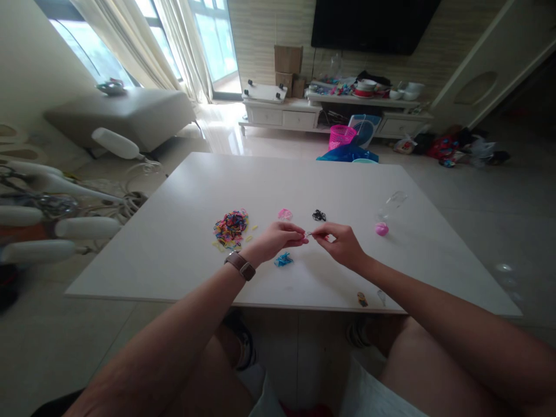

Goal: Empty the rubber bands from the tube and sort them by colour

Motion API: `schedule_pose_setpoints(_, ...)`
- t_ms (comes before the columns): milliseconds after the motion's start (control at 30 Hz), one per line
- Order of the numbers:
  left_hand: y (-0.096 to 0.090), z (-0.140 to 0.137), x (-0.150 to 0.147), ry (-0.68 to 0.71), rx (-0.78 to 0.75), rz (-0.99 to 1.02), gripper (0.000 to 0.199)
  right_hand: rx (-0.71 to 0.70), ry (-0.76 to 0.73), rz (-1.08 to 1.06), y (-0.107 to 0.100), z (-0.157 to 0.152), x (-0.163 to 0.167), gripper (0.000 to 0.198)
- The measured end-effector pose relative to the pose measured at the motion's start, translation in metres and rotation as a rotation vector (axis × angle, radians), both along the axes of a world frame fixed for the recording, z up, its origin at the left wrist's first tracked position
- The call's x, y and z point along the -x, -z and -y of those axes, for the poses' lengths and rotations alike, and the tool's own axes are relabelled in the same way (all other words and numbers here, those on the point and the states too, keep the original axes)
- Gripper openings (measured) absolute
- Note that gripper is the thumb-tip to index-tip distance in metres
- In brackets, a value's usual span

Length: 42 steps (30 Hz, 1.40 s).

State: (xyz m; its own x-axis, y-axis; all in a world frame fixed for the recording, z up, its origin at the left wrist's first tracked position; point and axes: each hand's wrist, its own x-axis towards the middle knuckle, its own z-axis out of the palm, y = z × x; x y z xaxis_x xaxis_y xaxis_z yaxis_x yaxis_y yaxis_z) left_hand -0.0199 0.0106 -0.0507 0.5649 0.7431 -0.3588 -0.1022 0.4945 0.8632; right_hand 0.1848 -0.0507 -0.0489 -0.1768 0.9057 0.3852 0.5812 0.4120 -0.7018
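My left hand (282, 237), with a brown-strapped watch at its wrist, is closed in a pinch over the table. A small pink piece (306, 240) shows at its fingertips. My right hand (343, 242) faces it, thumb and fingers pressed together on a tiny thin dark piece (310, 234), perhaps metal; its kind is too small to tell. The fingertips of both hands nearly meet. Around them lie a pink pile (285, 214), a black pile (318, 215) and a blue pile (284, 259) of what look like small rubber bands.
A larger multicoloured pile of bands (231, 229) lies left on the white table (208, 174). To the right are a pink ball (381, 229) and a clear plastic piece (396, 200). A small yellow figure (362, 299) lies near the front edge. White lamp arms (65, 231) stand beyond the left edge.
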Motion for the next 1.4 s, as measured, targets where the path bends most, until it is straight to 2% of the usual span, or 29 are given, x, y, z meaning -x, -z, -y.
schedule_pose_setpoints(200, 0.005, -0.014, 0.010, -0.073, -0.084, -0.100, 0.018, 0.092, 0.192, -0.034, 0.026, -0.031, -0.022, 0.013)
schedule_pose_setpoints(333, 0.013, -0.031, 0.016, -0.138, -0.199, -0.269, 0.010, 0.131, 0.381, -0.028, 0.049, -0.060, -0.045, 0.015)
schedule_pose_setpoints(433, 0.020, -0.044, 0.016, -0.164, -0.323, -0.415, 0.008, 0.159, 0.456, 0.010, 0.063, -0.075, -0.057, 0.018)
schedule_pose_setpoints(567, 0.026, -0.058, 0.008, -0.120, -0.531, -0.666, 0.016, 0.175, 0.478, 0.057, 0.073, -0.083, -0.064, 0.023)
schedule_pose_setpoints(700, 0.027, -0.069, -0.002, -0.020, -0.713, -0.880, 0.027, 0.143, 0.444, 0.106, 0.070, -0.081, -0.064, 0.026)
schedule_pose_setpoints(867, 0.027, -0.074, -0.006, 0.130, -0.991, -1.074, 0.036, 0.042, 0.336, 0.220, 0.051, -0.070, -0.056, 0.023)
schedule_pose_setpoints(967, 0.026, -0.074, -0.004, 0.193, -1.002, -1.097, 0.039, 0.005, 0.240, 0.341, 0.041, -0.061, -0.050, 0.024)
schedule_pose_setpoints(1067, 0.026, -0.074, -0.002, 0.192, -1.011, -1.085, 0.044, -0.012, 0.169, 0.435, 0.036, -0.054, -0.047, 0.023)
schedule_pose_setpoints(1400, 0.039, -0.076, 0.006, 0.278, -1.108, -1.047, 0.038, 0.039, 0.145, 0.503, 0.032, -0.049, -0.044, 0.023)
